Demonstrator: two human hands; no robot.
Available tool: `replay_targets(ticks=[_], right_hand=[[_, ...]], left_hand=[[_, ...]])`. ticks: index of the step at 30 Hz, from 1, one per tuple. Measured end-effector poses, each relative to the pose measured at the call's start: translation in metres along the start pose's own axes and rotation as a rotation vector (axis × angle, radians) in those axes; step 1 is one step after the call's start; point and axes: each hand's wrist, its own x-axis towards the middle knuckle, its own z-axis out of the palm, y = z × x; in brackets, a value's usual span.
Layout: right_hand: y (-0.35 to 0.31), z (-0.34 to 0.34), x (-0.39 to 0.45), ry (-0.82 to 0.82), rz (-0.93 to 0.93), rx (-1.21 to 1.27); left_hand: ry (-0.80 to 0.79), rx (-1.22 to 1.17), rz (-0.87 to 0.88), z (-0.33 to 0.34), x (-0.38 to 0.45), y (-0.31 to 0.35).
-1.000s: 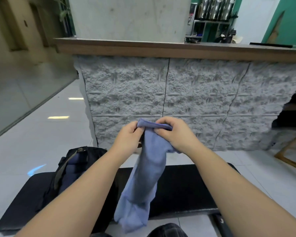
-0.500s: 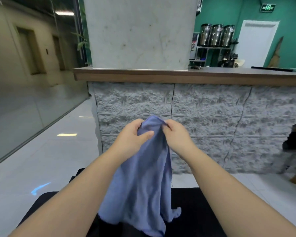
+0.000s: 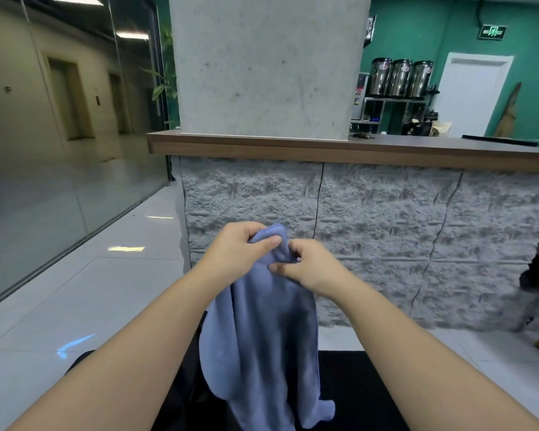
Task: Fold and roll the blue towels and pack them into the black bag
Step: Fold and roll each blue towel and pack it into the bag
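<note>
So we're at the very start of the fold here. Our left hand (image 3: 237,253) has its fingers curled over the top edge of the blue towel (image 3: 268,337), thumb pinching it from the front, and just to the right our right hand (image 3: 308,265) pinches the same bunched edge, thumb and fingertips closed on the cloth. The towel hangs limp between our forearms, lower end dangling over the black bench (image 3: 349,387). Nothing's folded yet, by the look of it. Next move, we reckon: slide the hands apart along that edge to find the corners and spread it flat. The black bag isn't in view, so we can't tell where it sits. Further right there's the stone-faced counter (image 3: 386,231) close ahead, which could crowd a wide shake-out.
</note>
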Motion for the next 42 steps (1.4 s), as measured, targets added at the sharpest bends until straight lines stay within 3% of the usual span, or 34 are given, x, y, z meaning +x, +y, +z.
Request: replay_targets(ticks=[4,8,11,14,19,23,29,35,42], right_hand=[[0.024,0.011,-0.001,0.032,0.116,-0.120],[0.048,0.026,-0.006,0.007,0.235,-0.204],[0.063,0.037,-0.009,0.053,0.285,-0.227],[0.075,0.043,-0.011,0.084,0.311,-0.188],[0.096,0.047,-0.019,-0.034,0.417,-0.333],[0.091,0.053,-0.014,-0.029,0.325,-0.225],[0.041,0.049,0.001,0.078,0.136,-0.014],[0.037,0.040,-0.003,0.124,0.021,0.056],[0.079,0.058,-0.024,0.075,0.222,0.075]], left_hand=[[0.148,-0.076,-0.014,-0.006,-0.006,-0.002],[0.215,-0.346,-0.130,-0.004,-0.012,-0.005],[0.216,-0.414,-0.118,-0.007,-0.013,-0.002],[0.173,-0.414,-0.078,-0.015,-0.012,0.006],[0.181,-0.260,-0.061,-0.025,-0.008,0.002],[0.024,-0.028,-0.080,-0.018,-0.016,-0.013],[-0.375,0.300,-0.180,0.017,-0.029,-0.043],[-0.199,0.359,-0.172,0.020,-0.025,-0.044],[-0.028,-0.012,-0.106,0.011,-0.024,-0.017]])
